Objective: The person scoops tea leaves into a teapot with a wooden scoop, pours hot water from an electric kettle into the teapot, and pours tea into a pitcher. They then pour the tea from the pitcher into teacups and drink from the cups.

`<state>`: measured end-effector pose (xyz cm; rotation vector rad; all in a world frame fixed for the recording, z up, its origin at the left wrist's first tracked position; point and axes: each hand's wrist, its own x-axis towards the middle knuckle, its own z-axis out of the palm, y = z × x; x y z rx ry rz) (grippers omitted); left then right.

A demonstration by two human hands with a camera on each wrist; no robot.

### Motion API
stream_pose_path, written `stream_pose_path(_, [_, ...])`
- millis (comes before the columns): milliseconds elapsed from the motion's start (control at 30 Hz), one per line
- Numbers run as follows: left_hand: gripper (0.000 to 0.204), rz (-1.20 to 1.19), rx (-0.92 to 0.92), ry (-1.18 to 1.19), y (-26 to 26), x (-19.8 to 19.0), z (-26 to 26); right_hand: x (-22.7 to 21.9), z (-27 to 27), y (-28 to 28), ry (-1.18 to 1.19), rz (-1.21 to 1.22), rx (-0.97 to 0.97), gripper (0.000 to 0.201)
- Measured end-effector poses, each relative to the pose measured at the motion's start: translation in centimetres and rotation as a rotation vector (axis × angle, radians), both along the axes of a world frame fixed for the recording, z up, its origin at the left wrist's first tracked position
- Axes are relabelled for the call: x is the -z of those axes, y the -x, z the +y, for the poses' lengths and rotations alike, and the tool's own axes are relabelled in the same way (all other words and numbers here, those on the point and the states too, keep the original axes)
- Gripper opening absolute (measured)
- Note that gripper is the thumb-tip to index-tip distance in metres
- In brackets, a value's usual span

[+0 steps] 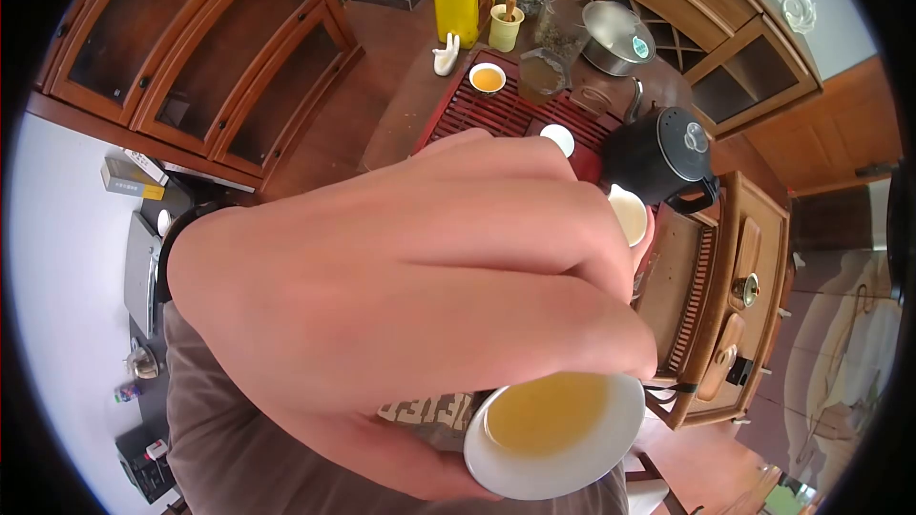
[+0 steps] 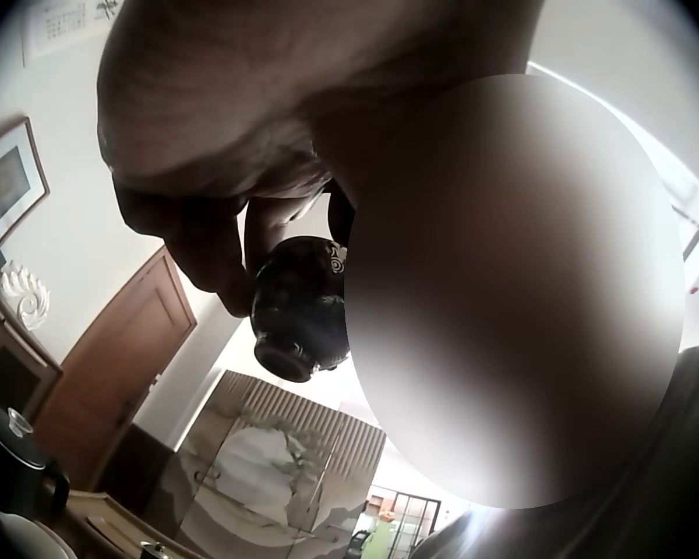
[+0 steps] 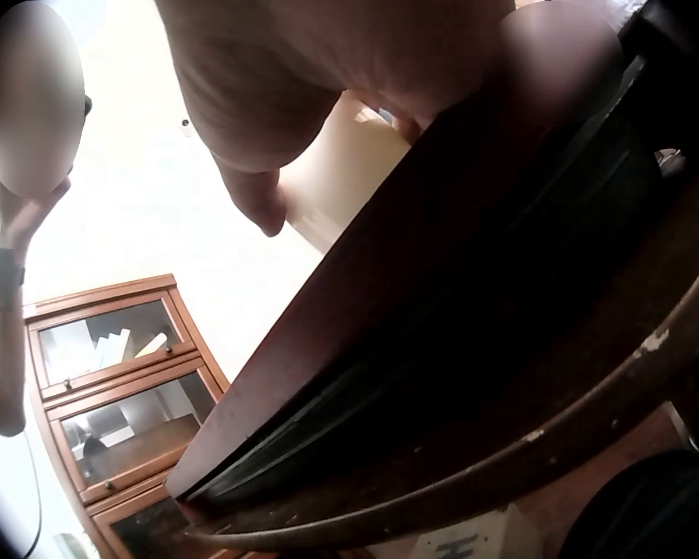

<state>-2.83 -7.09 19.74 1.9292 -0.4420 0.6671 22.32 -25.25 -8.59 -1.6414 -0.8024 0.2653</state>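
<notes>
Left hand: fingers and thumb (image 1: pixel 410 277) wrapped round the cup, held up right by the blurred face
Cup: white inside, yellowish liquid in it (image 1: pixel 553 434), tilted; from the left wrist view the outside is dark and patterned, so it's up in the air, off the table
Right hand: mostly hidden behind the other one, but it's (image 1: pixel 647 236) gripping the pitcher
Pitcher: small, pale (image 1: pixel 627 216), near the right edge of the tray
Tray: red, slatted (image 1: pixel 456 116); amber-filled teacup (image 1: pixel 487 79) near its far left corner
Kettle: black, lid on (image 1: pixel 656 154), by the tray's right edge
Table: brown (image 1: pixel 405 107), yellow tin (image 1: pixel 466 2) toward the far edge
</notes>
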Motion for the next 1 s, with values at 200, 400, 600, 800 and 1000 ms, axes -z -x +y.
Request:
stream_pose_path(200, [0.053, 0.107, -0.099, -0.373, 0.7, 0.1, 1.6, 0.0, 0.3, 0.1, -0.011, 0.092, 0.031, 0.097])
stream_pose_path(400, [0.070, 0.338, -0.161, -0.165, -0.2, 3.2, 3.5, -0.9, 0.1, 0.6, -0.021, 0.030, 0.011, 0.094])
stream_pose_path(600, [0.063, 0.507, -0.439, -0.013, -2.3, 9.6, 7.4, -0.4, 0.1, 0.2, -0.040, 0.023, 0.021, 0.095])
stream_pose_path(800, [0.063, 0.510, -0.705, 0.009, -4.0, 15.1, 12.2, 0.0, -0.2, 0.0, -0.040, 0.014, 0.012, 0.096])
stream_pose_path(1000, [0.056, 0.524, -0.872, 0.028, -6.1, 16.5, 16.0, 0.1, -0.2, -0.2, -0.029, -0.032, 0.015, 0.096])
